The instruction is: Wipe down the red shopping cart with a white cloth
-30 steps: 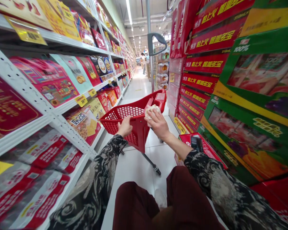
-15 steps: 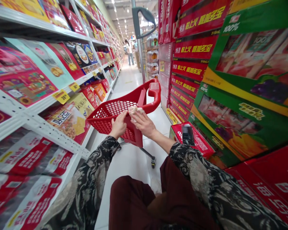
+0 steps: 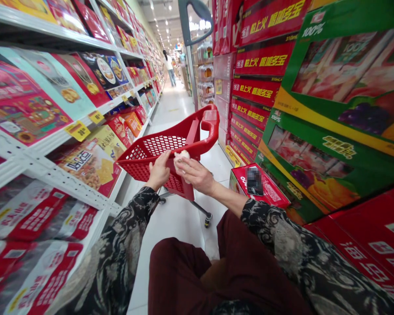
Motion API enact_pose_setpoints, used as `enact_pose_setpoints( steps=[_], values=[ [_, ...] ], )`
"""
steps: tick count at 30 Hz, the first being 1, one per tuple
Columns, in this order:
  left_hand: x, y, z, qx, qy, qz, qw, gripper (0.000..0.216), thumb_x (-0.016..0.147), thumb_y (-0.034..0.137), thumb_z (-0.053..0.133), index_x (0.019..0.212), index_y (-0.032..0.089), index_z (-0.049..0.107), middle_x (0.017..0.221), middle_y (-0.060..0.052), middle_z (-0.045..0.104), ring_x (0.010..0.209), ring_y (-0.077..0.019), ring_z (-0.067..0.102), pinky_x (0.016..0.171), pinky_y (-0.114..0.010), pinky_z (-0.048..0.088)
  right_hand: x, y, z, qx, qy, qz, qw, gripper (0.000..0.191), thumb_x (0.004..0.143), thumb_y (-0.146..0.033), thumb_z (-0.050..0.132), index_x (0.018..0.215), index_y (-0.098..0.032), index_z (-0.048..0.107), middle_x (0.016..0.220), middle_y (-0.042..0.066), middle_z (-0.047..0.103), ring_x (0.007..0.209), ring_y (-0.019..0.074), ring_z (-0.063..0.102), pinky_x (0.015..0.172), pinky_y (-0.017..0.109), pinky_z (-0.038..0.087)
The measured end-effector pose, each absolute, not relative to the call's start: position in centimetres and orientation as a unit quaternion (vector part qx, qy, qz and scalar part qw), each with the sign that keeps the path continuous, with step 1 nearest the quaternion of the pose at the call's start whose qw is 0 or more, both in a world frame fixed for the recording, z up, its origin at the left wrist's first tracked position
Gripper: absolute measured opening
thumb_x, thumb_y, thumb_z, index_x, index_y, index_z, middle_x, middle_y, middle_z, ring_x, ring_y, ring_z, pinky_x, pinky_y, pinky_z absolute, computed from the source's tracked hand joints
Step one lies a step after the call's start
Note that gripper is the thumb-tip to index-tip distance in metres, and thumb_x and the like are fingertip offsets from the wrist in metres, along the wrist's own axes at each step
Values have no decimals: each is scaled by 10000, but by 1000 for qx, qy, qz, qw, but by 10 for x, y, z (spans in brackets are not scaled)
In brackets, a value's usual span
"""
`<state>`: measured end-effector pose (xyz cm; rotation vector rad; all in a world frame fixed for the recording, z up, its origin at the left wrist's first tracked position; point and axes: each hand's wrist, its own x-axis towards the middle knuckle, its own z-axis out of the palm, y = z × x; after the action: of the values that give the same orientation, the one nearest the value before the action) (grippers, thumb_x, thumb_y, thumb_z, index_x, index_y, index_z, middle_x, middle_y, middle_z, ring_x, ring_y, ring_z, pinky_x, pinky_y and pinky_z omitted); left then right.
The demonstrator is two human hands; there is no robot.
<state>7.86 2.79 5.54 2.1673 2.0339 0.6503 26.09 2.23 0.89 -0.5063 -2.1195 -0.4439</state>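
A red plastic shopping cart [image 3: 179,188] with a perforated basket stands in front of me in the aisle. My left hand [image 3: 159,171] grips its near upper edge, fingers over the rim and thumb spread to the left. Just right of it, my right hand [image 3: 196,174] presses a crumpled whitish cloth [image 3: 181,158] against the cart's near red panel below the rim. Most of the cloth is hidden under the fingers. The cart's handle curves up to the right, beyond my right hand.
Shelves [image 3: 85,192] of boxed snacks line the left side. Stacked red drink cartons [image 3: 252,92] and green juice boxes [image 3: 315,153] rise on the right. A dark, pixelated object [image 3: 255,181] lies on a low red box [image 3: 272,190]. A person [image 3: 169,68] is far down the aisle.
My right hand has slid the cloth slightly left and down, from the rim onto the panel. My left hand stays at the edge, and the view has shifted a little.
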Motion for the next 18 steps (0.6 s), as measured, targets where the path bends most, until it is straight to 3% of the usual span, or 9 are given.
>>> enact_pose_setpoints(
  steps=[5,9,14,18],
  values=[
    [81,27,57,707,670,218,58,740,677,88,369,1377,320,309,1462,8,337,1338,-216,311,1063,-566,238,251,32,44,-250,-846,-181,434,303,945,-158,376,1177,-186,570,1351,32,491,1387,158,137,1164,444,155],
    [84,22,59,709,673,203,59,750,682,92,369,1389,327,283,1471,11,319,1357,-212,272,1072,-580,201,254,39,6,-266,-886,-163,343,304,949,-148,361,1164,-185,572,1384,33,450,1376,144,195,1166,432,126],
    [87,20,58,716,664,206,62,770,680,87,373,1403,321,252,1482,-10,294,1364,-217,255,1071,-602,175,263,31,-34,-234,-920,-164,270,261,931,-142,400,1065,-170,622,1336,55,506,1336,171,311,1139,436,218],
    [90,20,56,721,658,208,61,754,693,82,368,1395,337,265,1480,-8,300,1351,-221,281,1061,-617,180,265,23,-6,-197,-902,-165,348,265,931,-143,405,1086,-173,618,1298,60,542,1345,156,288,1131,412,250]
  ],
)
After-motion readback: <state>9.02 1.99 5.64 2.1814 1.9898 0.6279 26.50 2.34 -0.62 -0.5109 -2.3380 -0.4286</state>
